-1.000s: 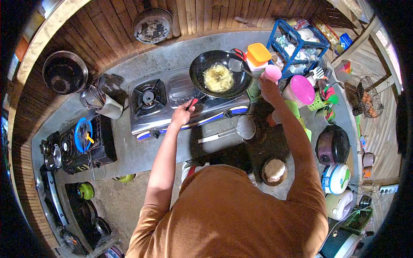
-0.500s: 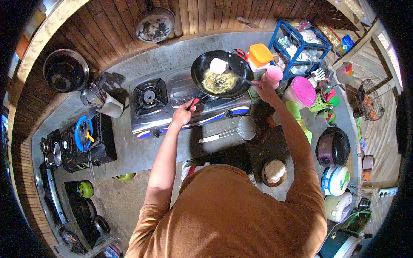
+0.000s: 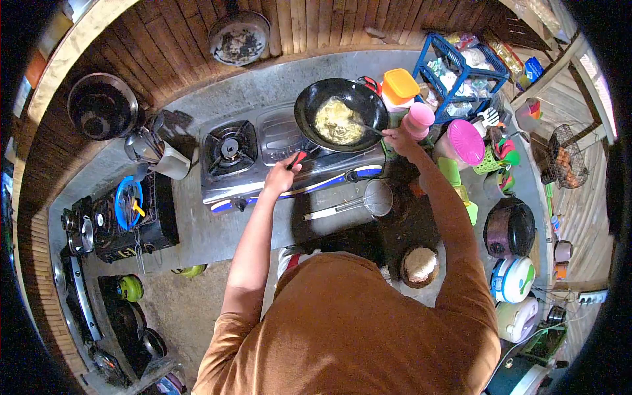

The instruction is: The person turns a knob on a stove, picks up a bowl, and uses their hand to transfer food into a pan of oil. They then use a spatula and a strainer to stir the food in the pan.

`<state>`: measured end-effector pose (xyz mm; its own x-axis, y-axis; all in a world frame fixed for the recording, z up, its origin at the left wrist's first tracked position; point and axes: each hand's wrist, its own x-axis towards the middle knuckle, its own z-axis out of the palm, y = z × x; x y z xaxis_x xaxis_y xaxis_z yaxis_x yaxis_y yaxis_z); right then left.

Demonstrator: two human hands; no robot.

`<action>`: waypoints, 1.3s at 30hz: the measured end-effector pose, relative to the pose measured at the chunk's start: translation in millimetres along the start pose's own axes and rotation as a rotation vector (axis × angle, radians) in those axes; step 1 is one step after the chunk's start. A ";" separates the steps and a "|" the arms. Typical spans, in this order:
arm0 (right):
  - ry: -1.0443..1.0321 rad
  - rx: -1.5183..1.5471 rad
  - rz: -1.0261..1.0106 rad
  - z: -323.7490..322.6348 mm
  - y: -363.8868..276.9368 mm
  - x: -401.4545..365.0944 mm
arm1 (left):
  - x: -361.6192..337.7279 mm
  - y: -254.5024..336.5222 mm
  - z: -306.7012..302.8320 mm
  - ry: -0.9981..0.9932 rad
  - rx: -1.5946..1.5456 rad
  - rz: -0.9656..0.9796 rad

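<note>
A black wok (image 3: 370,105) sits on the right side of the silver gas stove (image 3: 266,181), with a yellowish food (image 3: 337,122) in it. My left hand (image 3: 283,175) is closed around the wok's red and black handle (image 3: 298,159), in front of the pan. Over the wok's right rim, my right hand (image 3: 401,141) grips the handle of a dark spatula (image 3: 372,130). The spatula's tip is at the food and is hard to make out.
Beside the wok stand an orange-lidded container (image 3: 400,85), a pink cup (image 3: 419,117) and a blue rack (image 3: 454,79). A strainer (image 3: 377,197) lies before the stove. The left burner (image 3: 230,148) holds no pan. A pink-lidded container (image 3: 465,141) is further right.
The white patch seen over the food before is gone, and the food now looks more gathered and yellow. My right hand has shifted slightly left and down with the spatula.
</note>
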<state>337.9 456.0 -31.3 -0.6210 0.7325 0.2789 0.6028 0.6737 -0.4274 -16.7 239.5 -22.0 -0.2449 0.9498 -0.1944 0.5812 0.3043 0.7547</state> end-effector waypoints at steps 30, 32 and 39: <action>-0.187 0.227 0.202 -44.3 -34.1 -10.9 | -6.0 11.4 -5.7 -0.016 0.014 -0.013; 0.082 -0.202 -0.031 -43.0 -20.4 -8.1 | -4.0 6.6 -3.4 -0.014 0.025 0.004; 0.138 -0.380 0.062 -11.6 24.9 4.6 | -8.2 13.0 -7.7 -0.025 -0.006 0.003</action>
<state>355.8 477.3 -30.8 -0.5199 0.7619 0.3863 0.7954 0.5967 -0.1065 -13.1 235.0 -5.8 -0.2239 0.9522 -0.2080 0.5769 0.3015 0.7591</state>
